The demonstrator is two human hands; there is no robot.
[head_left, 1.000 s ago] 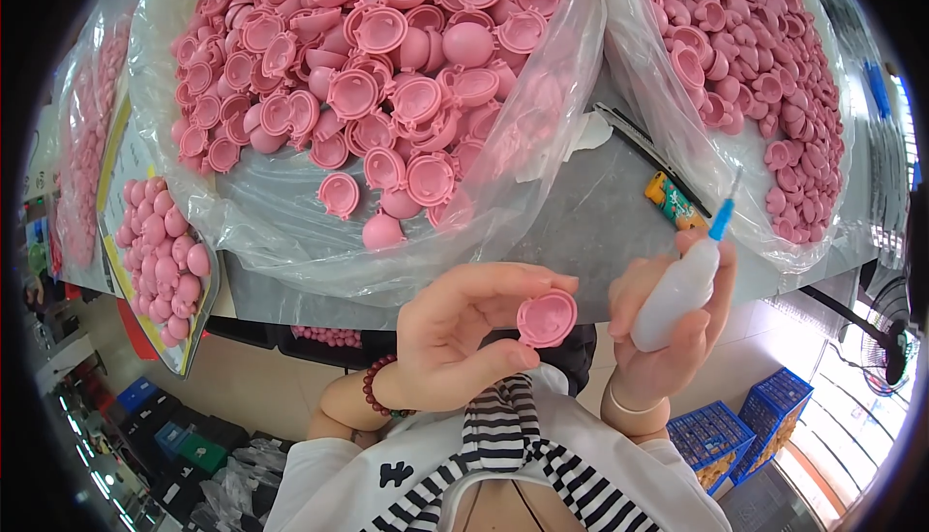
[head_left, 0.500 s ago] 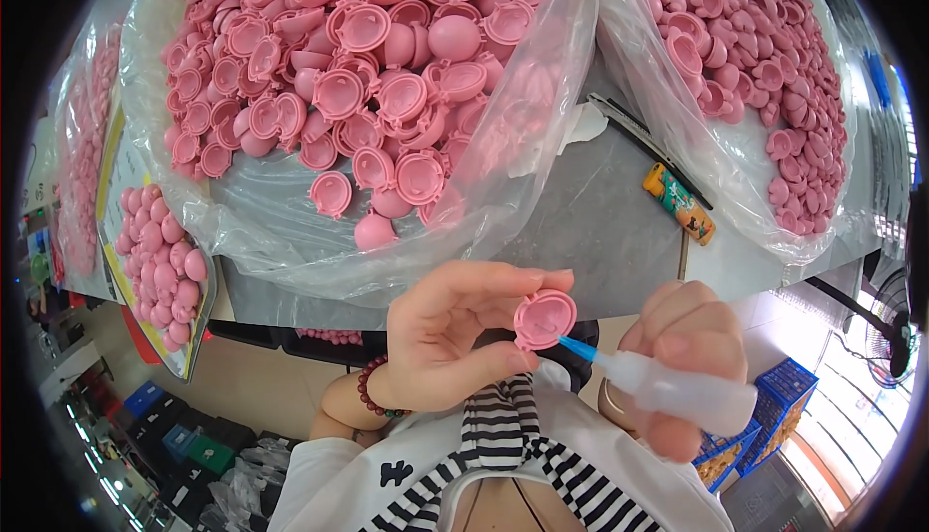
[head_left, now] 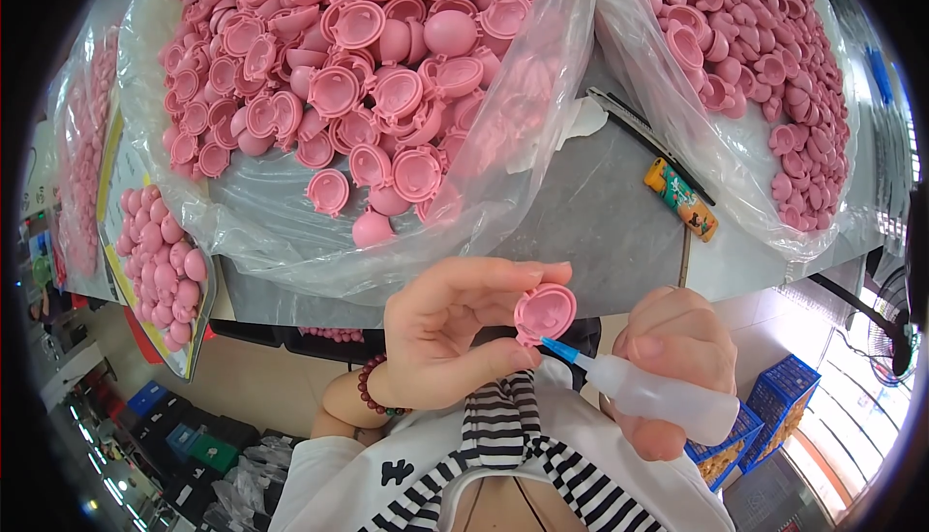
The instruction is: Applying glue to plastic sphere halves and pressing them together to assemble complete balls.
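Between the thumb and fingers of my left hand [head_left: 450,334] is a pink plastic half-shell [head_left: 547,312], its hollow side showing. My right hand [head_left: 682,363] is wrapped round a translucent white squeeze bottle [head_left: 663,398] with a blue needle tip [head_left: 559,349]. That tip points left and is at the lower rim of the half-shell; whether it touches cannot be made out. Both hands are above the near edge of the table, in front of my body. Beyond them, a heap of similar pink half-shells [head_left: 334,91] lies on a clear plastic bag [head_left: 290,261].
Smaller pink pieces fill another plastic bag [head_left: 764,58] at the right. A patterned lighter [head_left: 680,200] and a black slim tool [head_left: 639,125] lie on the grey table [head_left: 600,232]. Pink balls [head_left: 160,266] sit on a tray at the left. Blue crates [head_left: 779,406] stand below right.
The bottle's blue tip has shifted slightly left and down along the half-shell's rim, with my right hand moving a little left. My left hand keeps its hold, nearly still.
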